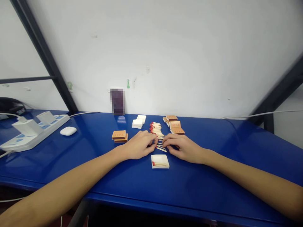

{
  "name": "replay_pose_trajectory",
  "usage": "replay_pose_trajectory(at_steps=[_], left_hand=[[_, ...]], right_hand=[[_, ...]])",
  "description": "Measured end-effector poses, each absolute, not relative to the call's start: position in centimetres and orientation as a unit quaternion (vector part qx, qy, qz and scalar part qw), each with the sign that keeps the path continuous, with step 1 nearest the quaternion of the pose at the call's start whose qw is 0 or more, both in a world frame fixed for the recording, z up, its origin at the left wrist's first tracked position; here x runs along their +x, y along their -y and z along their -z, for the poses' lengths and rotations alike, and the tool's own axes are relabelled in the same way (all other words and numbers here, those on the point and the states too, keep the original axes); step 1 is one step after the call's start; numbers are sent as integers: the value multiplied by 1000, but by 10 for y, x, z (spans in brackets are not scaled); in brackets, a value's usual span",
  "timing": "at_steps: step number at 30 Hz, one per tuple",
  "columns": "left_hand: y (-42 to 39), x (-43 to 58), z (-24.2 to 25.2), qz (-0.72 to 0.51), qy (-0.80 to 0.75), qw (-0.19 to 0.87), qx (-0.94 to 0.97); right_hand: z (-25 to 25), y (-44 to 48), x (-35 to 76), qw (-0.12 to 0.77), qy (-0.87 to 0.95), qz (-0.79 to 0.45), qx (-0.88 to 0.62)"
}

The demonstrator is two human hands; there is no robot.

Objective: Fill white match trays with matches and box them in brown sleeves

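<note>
My left hand [142,144] rests on the blue table [132,183], its curled fingertips at the red heads of a few loose matches [162,148]. From the other side, my right hand [183,147] touches the plain ends of those matches with bent fingers. Whether either hand grips a match is too small to tell. Just beyond the fingers lies a pile of red-headed matches [156,127], heads to the left. Nearer to me, a white matchbox tray [167,160] holds several matches along its front side.
Orange matchbox covers lie in a left stack [118,135] and a right group [177,130]. White trays [137,124] sit behind my left hand. A power strip [35,138], a white case [68,131] and a dark upright object [119,102] stand farther out.
</note>
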State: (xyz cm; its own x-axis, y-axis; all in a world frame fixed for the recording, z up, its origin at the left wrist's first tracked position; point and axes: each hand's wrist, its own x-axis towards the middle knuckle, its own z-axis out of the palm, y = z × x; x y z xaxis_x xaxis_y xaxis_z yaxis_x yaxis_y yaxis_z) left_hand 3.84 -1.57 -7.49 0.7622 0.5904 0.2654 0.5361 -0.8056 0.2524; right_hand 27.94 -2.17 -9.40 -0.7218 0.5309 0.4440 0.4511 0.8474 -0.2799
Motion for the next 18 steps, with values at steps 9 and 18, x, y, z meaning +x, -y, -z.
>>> replay_pose_trajectory(at_steps=[9, 18], left_hand=[[17, 38, 73, -169, -294, 79, 937], [17, 39, 74, -152, -330, 51, 930]], right_hand=[[94, 22, 279, 256, 924, -83, -272], [95, 21, 280, 269, 920, -86, -271]])
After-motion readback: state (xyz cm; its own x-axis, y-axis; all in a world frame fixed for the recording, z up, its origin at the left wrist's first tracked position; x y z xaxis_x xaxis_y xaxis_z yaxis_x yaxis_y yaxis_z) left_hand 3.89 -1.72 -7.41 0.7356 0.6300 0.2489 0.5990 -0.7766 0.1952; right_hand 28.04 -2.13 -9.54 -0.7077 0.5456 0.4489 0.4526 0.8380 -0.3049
